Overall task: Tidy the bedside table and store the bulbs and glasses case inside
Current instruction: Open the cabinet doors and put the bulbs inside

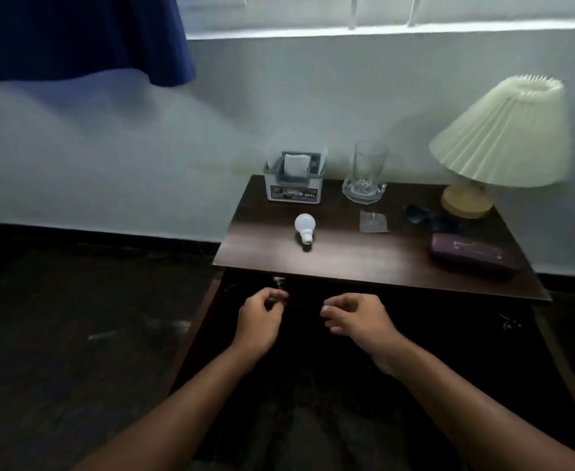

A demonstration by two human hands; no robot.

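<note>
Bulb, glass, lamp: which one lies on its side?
The white bulb: it rests on its rounded side, while the tall glass and lamp stand upright.

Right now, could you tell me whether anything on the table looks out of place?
Yes: a bulb lies loose on its side on the left of the table, free to roll. The glass stands in a glass dish, which is unusual.

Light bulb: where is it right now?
In the head view the light bulb lies on the left half of the bedside table, just in front of the white box and left of the clear packet.
</note>
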